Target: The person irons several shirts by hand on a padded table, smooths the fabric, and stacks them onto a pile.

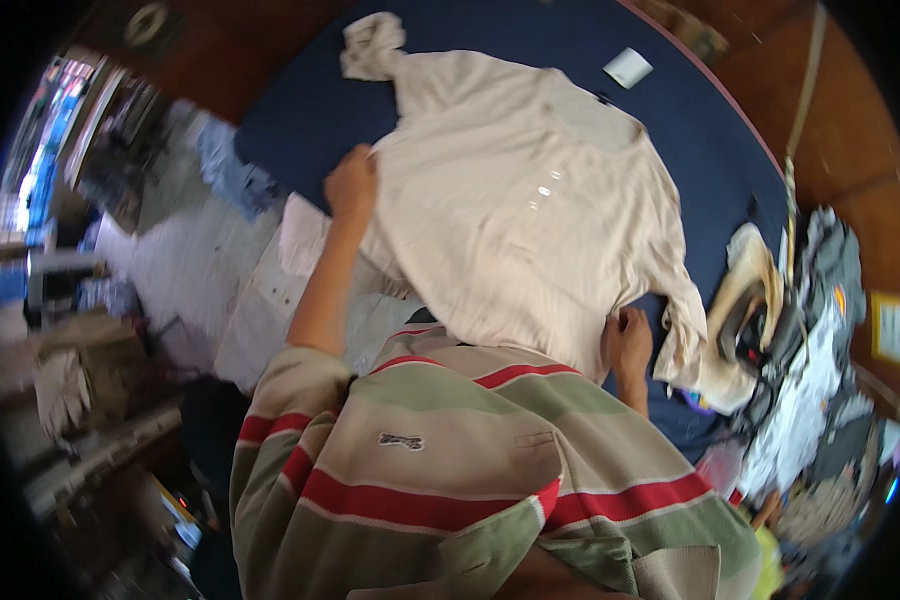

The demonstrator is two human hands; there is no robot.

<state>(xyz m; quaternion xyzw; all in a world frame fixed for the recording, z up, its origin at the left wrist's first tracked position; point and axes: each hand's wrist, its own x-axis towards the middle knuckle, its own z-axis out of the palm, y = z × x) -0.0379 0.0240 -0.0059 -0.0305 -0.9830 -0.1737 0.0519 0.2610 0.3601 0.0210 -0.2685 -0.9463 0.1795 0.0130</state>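
A dark blue bed (710, 130) fills the upper part of the view, and a cream long-sleeved shirt (530, 200) lies spread flat across it, between the two hands and reaching well beyond them. A person in a green, cream and red striped polo shirt (440, 470) leans over the near edge. To the right of the right-hand fingers sits a heap of mixed clothing (810, 380) with a tan-and-cream garment on top. Folded white garments (270, 290) lie just below and left of the left-hand fingers, with a crumpled blue cloth (232, 170) farther left. The left hand (352, 185) has its fingers closed on the shirt's left side edge, arm stretched forward. The right hand (628, 340) has its fingers curled over the shirt's lower hem, gripping the fabric. A small white card (627, 67) rests on the bed well beyond both hands, past the shirt's collar.
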